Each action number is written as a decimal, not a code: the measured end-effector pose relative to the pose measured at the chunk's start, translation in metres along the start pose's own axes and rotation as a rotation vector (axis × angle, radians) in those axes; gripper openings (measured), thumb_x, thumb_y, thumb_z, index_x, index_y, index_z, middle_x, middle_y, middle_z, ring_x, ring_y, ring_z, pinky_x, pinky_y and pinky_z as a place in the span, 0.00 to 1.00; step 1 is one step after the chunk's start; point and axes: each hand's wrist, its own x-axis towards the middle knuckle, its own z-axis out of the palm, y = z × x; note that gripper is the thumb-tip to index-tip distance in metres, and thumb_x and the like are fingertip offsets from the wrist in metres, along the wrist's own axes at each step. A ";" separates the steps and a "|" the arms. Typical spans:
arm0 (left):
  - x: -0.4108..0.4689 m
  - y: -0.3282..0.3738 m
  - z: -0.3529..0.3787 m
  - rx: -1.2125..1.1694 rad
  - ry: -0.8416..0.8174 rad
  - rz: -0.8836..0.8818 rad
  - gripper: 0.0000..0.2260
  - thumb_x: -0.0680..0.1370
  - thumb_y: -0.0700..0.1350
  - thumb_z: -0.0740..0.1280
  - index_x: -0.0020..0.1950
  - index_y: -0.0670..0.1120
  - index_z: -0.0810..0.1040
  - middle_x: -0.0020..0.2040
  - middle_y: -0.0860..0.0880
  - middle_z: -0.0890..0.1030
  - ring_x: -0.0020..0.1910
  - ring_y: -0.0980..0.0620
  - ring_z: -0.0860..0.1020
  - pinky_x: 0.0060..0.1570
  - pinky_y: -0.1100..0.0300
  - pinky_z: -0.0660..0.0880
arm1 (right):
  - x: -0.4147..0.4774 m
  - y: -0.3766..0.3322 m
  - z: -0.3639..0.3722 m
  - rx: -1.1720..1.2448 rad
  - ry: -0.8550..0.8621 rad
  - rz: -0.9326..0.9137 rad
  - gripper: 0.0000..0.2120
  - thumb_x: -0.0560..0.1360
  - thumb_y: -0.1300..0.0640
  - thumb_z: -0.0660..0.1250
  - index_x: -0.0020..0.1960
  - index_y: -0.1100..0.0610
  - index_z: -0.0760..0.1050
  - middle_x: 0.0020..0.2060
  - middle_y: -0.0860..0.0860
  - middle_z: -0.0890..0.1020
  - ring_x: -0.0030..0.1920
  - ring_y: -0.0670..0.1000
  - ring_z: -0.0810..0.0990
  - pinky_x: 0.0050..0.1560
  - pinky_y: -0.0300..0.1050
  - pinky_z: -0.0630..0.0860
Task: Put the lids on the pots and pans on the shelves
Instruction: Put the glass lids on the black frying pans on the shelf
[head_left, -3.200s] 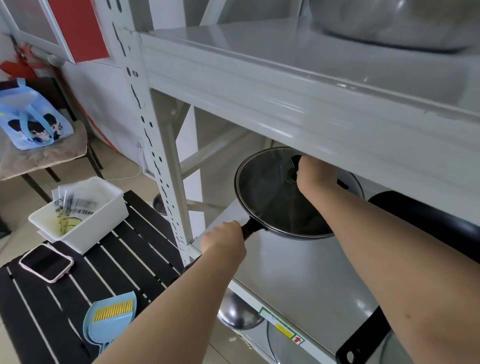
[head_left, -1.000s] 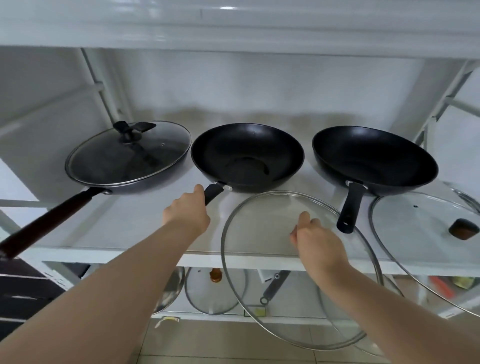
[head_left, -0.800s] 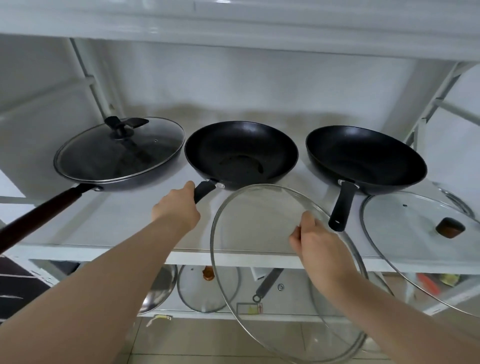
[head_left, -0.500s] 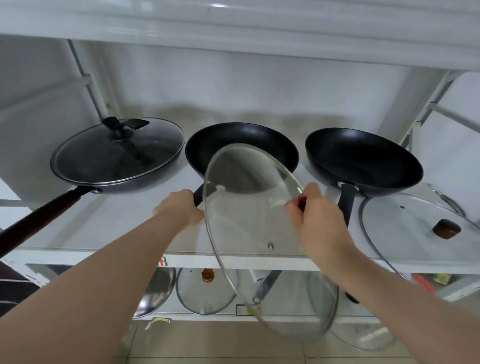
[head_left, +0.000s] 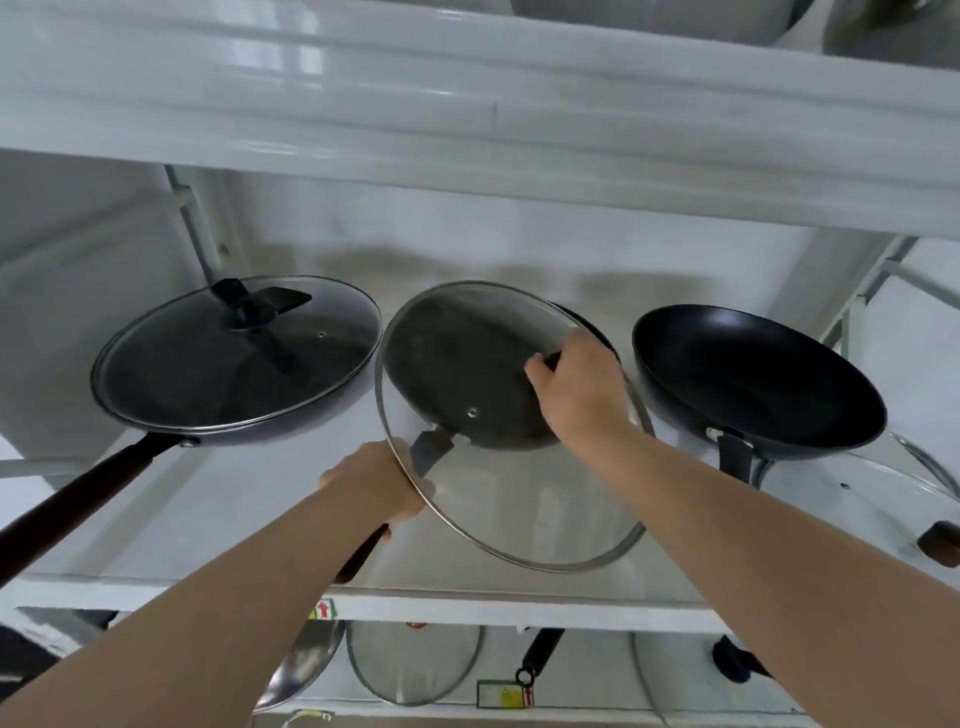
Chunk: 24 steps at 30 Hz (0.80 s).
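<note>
Glass lid (head_left: 519, 499), metal rim; matt black pans (head_left: 753, 379); glossy white shelf (head_left: 218, 519).

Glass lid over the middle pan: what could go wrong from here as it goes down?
1. The glass lid is tilted, its near edge hanging past the middle pan; set down off-centre, it could slide off.
2. The right hand grips only the knob, so the lid may swing into the covered left pan.
3. The left hand holds the handle under the lid's rim and may get pinched.
</note>
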 end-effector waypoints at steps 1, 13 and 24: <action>0.004 0.002 0.000 -0.030 -0.019 -0.023 0.05 0.76 0.48 0.61 0.46 0.47 0.70 0.36 0.48 0.80 0.28 0.49 0.80 0.46 0.57 0.82 | 0.008 0.000 0.006 0.006 0.000 0.001 0.13 0.78 0.51 0.61 0.51 0.62 0.73 0.39 0.53 0.73 0.40 0.53 0.70 0.40 0.44 0.66; 0.027 0.011 -0.009 -0.224 -0.351 -0.229 0.12 0.74 0.40 0.62 0.54 0.36 0.66 0.30 0.40 0.80 0.32 0.43 0.79 0.50 0.44 0.80 | 0.093 0.004 0.059 -0.083 -0.054 -0.168 0.12 0.79 0.51 0.61 0.49 0.61 0.74 0.42 0.58 0.80 0.44 0.58 0.80 0.39 0.45 0.68; 0.027 0.010 -0.004 -0.242 -0.257 -0.210 0.08 0.75 0.39 0.61 0.53 0.39 0.67 0.34 0.40 0.80 0.30 0.44 0.78 0.41 0.53 0.81 | 0.117 -0.014 0.088 -0.183 -0.028 -0.247 0.15 0.79 0.50 0.63 0.55 0.63 0.73 0.52 0.60 0.79 0.52 0.61 0.78 0.42 0.48 0.68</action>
